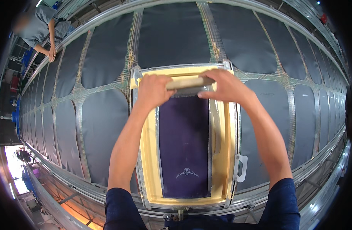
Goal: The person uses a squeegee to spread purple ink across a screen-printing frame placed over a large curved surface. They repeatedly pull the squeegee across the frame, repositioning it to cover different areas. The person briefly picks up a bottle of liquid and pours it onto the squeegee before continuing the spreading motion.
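Both my hands grip the ends of a pale squeegee [188,82] near the far end of a screen-printing frame [147,161]. My left hand [154,90] is wrapped round its left end. My right hand [223,86] holds the right end, slightly blurred, with the thumb reaching toward the near side. The frame's inner border is covered with yellow tape. Its dark purple mesh [184,142] carries a small light emblem at the near end. Part of the squeegee's blade and the mesh edge behind it are hidden by my hands.
Dark grey sheet panels [168,34] lie in rows on a long table, with taped strips between them. A white handle-like piece [242,168] sits at the frame's right side. Metal rails run along the table. At the far left a co-worker [47,30] leans over the table edge.
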Available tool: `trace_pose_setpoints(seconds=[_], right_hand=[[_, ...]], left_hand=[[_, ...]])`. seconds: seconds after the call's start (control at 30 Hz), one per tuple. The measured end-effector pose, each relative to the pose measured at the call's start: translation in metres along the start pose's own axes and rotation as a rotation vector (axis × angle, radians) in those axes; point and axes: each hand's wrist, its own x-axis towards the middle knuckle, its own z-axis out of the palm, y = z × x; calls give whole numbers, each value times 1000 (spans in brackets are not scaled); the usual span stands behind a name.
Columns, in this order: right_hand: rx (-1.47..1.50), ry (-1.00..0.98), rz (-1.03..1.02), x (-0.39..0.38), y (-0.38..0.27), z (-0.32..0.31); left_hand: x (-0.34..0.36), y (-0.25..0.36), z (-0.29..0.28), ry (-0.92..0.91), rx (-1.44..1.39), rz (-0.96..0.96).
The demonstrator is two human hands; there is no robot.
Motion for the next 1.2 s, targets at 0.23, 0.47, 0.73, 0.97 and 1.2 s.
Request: trace_pose_setpoints(seconds=[0.23, 0.47, 0.73, 0.97, 1.2], right_hand=[[-283, -102, 185, 63, 18, 22], [-318, -144, 266, 4, -22, 47], [-237, -53, 98, -194, -112, 139], [-177, 65, 79, -298, -176, 174], [-279, 14, 43, -176, -107, 124]], left_hand=[[32, -12, 0, -143, 30, -134], [-38, 23, -2, -228, 13, -143], [-248, 116, 15, -172, -4, -3], [-359, 174, 16, -79, -76, 13], [-226, 106, 9, -82, 71, 36]])
